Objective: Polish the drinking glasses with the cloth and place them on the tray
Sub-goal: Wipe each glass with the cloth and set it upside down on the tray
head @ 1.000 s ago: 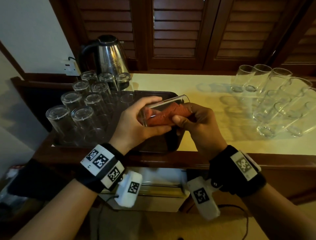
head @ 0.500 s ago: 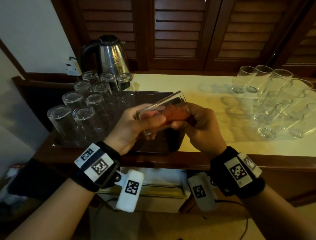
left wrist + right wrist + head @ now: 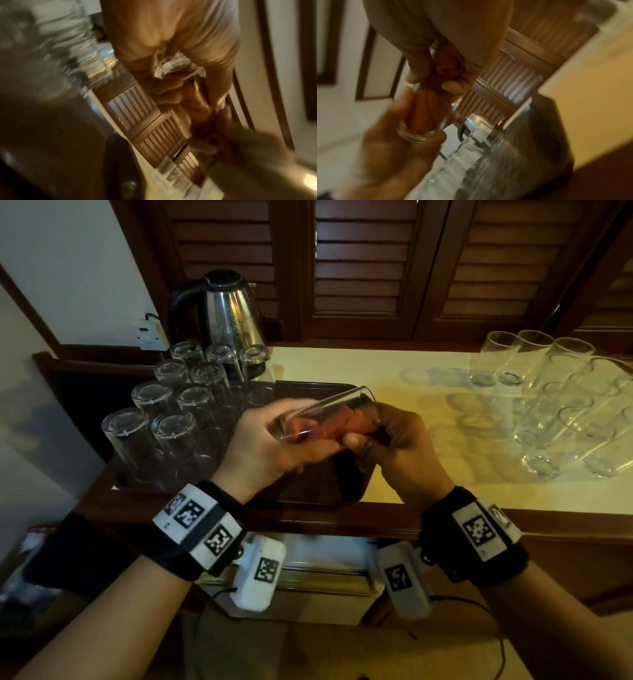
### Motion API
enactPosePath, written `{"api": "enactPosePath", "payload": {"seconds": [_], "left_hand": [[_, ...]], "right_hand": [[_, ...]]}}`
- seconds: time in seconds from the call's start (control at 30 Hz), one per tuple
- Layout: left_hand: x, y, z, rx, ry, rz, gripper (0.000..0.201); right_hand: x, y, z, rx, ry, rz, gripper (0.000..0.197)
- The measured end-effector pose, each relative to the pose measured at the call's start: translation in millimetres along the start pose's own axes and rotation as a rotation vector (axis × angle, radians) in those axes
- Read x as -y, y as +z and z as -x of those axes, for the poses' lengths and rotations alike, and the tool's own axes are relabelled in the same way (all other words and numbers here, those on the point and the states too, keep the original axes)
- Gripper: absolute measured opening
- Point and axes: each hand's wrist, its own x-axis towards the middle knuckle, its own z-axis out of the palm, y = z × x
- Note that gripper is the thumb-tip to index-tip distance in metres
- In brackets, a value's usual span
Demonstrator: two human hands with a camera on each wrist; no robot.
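I hold a clear drinking glass [image 3: 329, 409] on its side above the dark tray [image 3: 308, 487]. My left hand [image 3: 270, 446] grips its base end, fingers curled round it. An orange-red cloth [image 3: 346, 422] is stuffed inside the glass. My right hand [image 3: 387, 440] pinches the cloth at the glass's mouth. The right wrist view shows the cloth [image 3: 423, 115] filling the glass [image 3: 412, 135] down to its thick base. The left wrist view is blurred, showing the cloth [image 3: 197, 102] between both hands. Several glasses [image 3: 171, 419] stand upside down on the tray's left half.
Several more glasses [image 3: 561, 412] stand and lie on the cream counter [image 3: 428, 392] at the right. A steel kettle [image 3: 229, 313] stands behind the tray by a wall socket [image 3: 149, 332]. Wooden shutters [image 3: 359, 261] back the counter. A wooden edge [image 3: 342, 522] runs along the front.
The glass has tilted, its mouth end rising and its base dropping toward my left palm. My left wrist has rolled and the right hand has worked the cloth round inside.
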Motion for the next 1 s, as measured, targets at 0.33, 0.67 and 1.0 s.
{"api": "enactPosePath", "payload": {"seconds": [0.33, 0.67, 1.0], "left_hand": [[-0.5, -2.7, -2.7, 0.115, -0.182, 0.260, 0.061], [-14.4, 1.4, -4.9, 0.103, -0.074, 0.093, 0.059], [-13.2, -11.1, -8.5, 0.057, 0.107, -0.112, 0.068]], "right_hand": [[3.4, -5.1, -1.3, 0.012, -0.122, -0.053, 0.016], [8.4, -3.1, -3.2, -0.094, -0.019, -0.120, 0.011], [15.6, 3.0, -8.3, -0.060, 0.050, -0.160, 0.019]]}}
